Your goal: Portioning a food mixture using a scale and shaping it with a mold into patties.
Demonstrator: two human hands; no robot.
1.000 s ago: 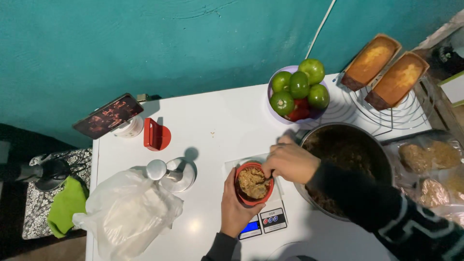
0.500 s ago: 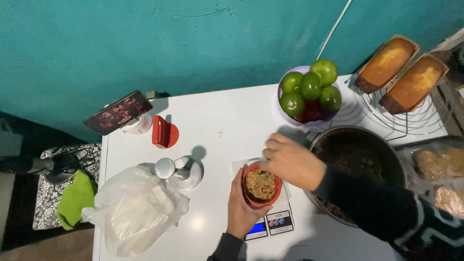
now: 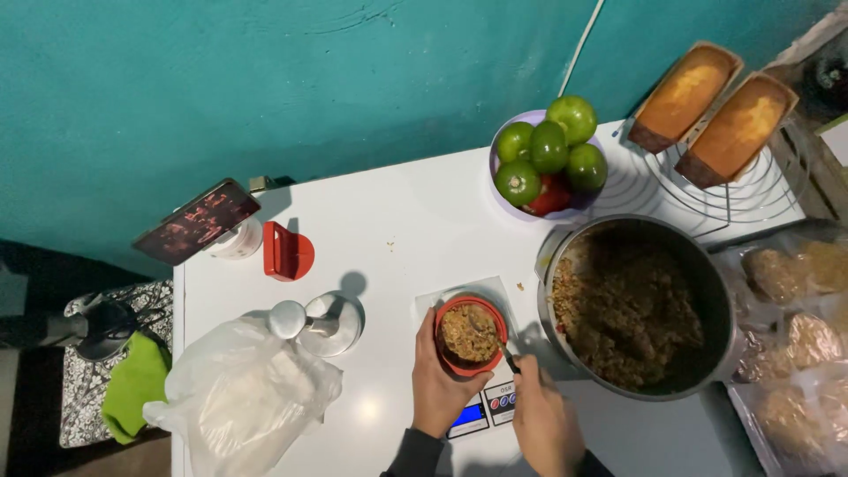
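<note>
Left hand (image 3: 439, 382): I am holding the red bowl (image 3: 471, 335) on the scale (image 3: 477, 415).
Right hand (image 3: 545, 422): I am gripping a spoon (image 3: 505, 353), pressing the filling.
Bowl: it is looking nearly full.
Pot (image 3: 638, 305): much mixture is remaining beside.

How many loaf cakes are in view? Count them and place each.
2. Both sit on the wire rack at the table's far right corner: the left loaf cake and the right loaf cake, side by side. None seems hidden.

Left hand (image 3: 439, 380) curled in a grip, right hand (image 3: 546, 424) closed beside it.
</note>
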